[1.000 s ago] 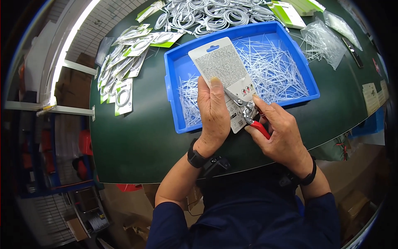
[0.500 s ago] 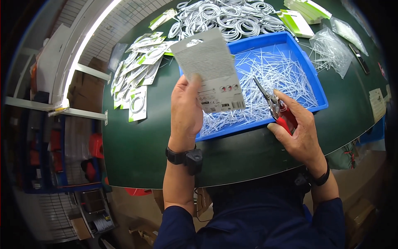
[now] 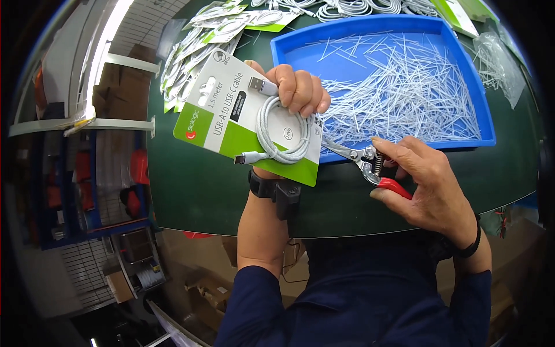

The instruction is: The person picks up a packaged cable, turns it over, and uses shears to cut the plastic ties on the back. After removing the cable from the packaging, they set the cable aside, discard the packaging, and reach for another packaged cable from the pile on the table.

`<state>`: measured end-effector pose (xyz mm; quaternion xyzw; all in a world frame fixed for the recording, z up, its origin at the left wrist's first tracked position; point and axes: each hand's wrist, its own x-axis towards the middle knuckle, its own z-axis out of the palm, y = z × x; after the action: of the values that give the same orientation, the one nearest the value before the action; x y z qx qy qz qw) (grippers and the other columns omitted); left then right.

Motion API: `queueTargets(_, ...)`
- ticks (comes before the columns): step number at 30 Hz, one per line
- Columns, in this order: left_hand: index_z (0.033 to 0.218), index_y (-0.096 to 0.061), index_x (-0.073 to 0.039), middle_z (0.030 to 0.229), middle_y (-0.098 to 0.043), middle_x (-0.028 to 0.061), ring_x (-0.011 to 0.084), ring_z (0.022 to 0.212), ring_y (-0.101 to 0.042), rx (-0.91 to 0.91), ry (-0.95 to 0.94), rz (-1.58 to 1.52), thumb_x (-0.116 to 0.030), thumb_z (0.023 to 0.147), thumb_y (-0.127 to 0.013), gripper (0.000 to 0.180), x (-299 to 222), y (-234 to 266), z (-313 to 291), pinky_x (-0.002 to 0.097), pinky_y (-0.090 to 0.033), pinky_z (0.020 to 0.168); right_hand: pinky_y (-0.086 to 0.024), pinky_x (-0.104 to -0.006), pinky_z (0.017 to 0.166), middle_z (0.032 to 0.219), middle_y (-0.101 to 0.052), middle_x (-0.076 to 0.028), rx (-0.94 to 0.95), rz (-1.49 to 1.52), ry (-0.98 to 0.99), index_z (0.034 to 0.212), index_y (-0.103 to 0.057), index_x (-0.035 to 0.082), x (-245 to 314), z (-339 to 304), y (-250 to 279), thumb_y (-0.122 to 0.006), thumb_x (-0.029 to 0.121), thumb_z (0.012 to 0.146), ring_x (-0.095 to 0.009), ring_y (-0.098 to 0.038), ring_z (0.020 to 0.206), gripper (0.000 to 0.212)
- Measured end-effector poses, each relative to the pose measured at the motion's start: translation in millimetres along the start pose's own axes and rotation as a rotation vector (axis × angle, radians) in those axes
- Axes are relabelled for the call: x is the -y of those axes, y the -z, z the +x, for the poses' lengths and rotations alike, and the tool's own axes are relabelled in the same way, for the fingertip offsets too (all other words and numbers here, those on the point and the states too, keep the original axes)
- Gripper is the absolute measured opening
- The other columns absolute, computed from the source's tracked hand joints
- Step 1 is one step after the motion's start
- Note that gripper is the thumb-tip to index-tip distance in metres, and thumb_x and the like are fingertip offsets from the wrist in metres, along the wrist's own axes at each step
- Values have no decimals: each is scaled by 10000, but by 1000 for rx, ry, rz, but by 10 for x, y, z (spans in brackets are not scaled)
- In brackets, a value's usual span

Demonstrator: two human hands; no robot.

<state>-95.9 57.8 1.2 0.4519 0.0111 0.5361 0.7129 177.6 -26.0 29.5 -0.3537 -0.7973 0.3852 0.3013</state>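
My left hand (image 3: 298, 89) grips a white and green cable card (image 3: 217, 110) by its right side, front toward me. A coiled white braided USB cable (image 3: 261, 130) lies on the card's face, one plug near the top and the other at the lower left. In my right hand (image 3: 430, 185) are small pruning shears (image 3: 363, 155) with red handles and a coil spring. Their blades point left, near the card's right edge; the tips are close to the card, and whether they touch it I cannot tell.
A blue tray (image 3: 490, 124) full of short white plastic strips sits behind my hands on the dark green table (image 3: 196, 205). Carded cables (image 3: 199, 43) pile at the back left, loose coiled cables (image 3: 352, 8) at the back. A clear plastic bag (image 3: 503, 69) lies right of the tray.
My left hand has turned the card from its printed back to the side bearing the cable. The shears have swung to point left, toward the card. The view has shifted.
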Motion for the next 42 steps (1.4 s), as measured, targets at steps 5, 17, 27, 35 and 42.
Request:
queueTargets(5,733,-507,-148,715,-454,9,192,727,-468,-117,-28,-23,-525,1125,-83,690,79,-155,0,393,-464,821,-498,-327,665,926,-610,-96,14,-75,0,1387,-609,72,12,87,21,-858,46,711,-201,-572,721,721)
queueTargets(17,717,-509,-155,734,-472,16,202,743,-480,-214,69,-124,-523,1130,-132,670,265,-204,-42,419,-473,893,-502,-350,647,902,-610,-95,-46,-239,47,1362,-636,96,-48,97,25,-858,10,693,-230,-593,726,710)
queueTargets(27,717,-490,-157,767,-437,0,181,832,-449,-164,57,-62,-456,1144,-193,600,327,-161,-87,394,-416,978,-518,-360,673,891,-630,-109,-56,-315,49,1349,-646,81,-114,35,59,-834,-24,715,-264,-623,743,670)
queueTargets(35,724,-535,-155,864,-555,32,214,1001,-537,-268,-104,-291,-427,1141,-237,580,581,-336,-63,430,-351,1160,-538,-285,741,935,-694,-88,-208,52,-71,1195,-585,1,-45,46,-70,-818,-5,809,-143,-676,818,451)
queueTargets(42,738,-583,-147,915,-609,51,228,1080,-542,-400,-70,-485,-432,1132,-258,585,816,-542,-138,430,-347,1162,-545,-261,768,927,-689,-59,-176,192,-80,1096,-543,33,-128,258,-278,-819,14,836,-98,-664,820,380)
